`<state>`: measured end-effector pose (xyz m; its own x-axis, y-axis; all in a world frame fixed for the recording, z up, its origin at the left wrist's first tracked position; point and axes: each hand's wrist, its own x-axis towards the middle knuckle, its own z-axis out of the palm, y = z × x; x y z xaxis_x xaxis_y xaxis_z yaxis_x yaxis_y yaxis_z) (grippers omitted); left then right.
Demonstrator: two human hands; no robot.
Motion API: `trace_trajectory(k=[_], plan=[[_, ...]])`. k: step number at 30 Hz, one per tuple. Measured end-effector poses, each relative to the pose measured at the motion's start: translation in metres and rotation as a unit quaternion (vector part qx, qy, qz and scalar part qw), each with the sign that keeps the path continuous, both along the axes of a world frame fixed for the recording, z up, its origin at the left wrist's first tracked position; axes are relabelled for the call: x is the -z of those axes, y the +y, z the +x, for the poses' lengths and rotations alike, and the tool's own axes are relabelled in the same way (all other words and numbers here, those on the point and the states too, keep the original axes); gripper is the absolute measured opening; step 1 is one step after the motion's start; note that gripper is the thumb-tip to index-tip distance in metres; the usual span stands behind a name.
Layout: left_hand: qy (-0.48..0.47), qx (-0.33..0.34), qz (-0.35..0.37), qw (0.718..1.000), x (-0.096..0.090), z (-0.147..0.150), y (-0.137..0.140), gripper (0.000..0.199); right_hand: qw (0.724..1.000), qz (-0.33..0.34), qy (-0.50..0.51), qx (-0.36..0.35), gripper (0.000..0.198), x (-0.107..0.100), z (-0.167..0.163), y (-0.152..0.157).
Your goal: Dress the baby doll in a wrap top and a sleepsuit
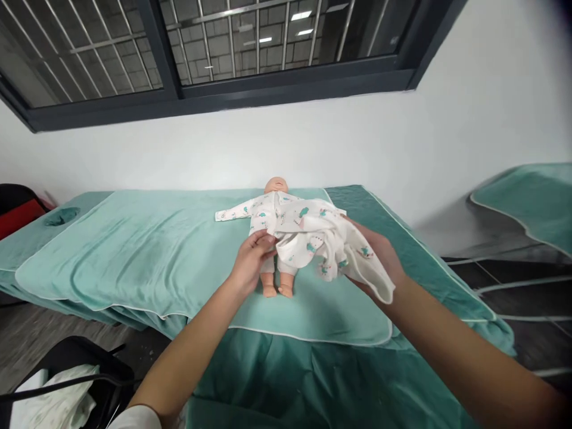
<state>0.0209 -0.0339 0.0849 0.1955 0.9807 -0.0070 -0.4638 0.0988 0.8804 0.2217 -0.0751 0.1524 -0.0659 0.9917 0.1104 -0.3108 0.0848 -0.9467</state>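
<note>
A baby doll (286, 285) lies on its back on the green-covered bed, head toward the wall and bare feet toward me. It wears a white printed top (241, 210), with one sleeve stretched out to the left. Over its middle and right side hangs a bunched white baby garment (328, 238) with green and pink prints; its exact kind is unclear. My left hand (252, 257) pinches this garment's left edge above the doll's legs. On the other side, my right hand (382, 253) grips the bunched cloth, its fingers partly hidden behind the fabric.
The bed's teal cover (147, 250) spreads wide to the left. Behind it stands a white wall (277, 140) under a dark-framed barred window (286, 77). A black chair (75, 351) with folded cloth (58, 399) is at lower left. Another green-covered surface (531, 199) is at right.
</note>
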Motion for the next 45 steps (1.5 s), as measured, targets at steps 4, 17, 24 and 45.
trace_trajectory(k=[4,17,24,45], plan=[[0.005,-0.011,0.016,1.0,-0.02,0.004,0.018,0.031,0.993,-0.093,0.056,-0.053,0.026,0.015,0.015,-0.014],[0.2,0.125,0.043,0.971,0.01,0.051,0.003,0.033,0.887,0.081,-0.378,-0.251,0.016,0.063,0.006,-0.027],[0.132,0.114,0.227,0.958,-0.088,0.017,0.009,0.016,0.927,0.174,-0.33,0.049,0.031,0.016,0.016,-0.007],[0.34,0.185,0.244,0.889,-0.137,0.004,-0.023,0.034,0.972,0.183,-0.147,-0.002,0.041,-0.072,-0.015,0.005]])
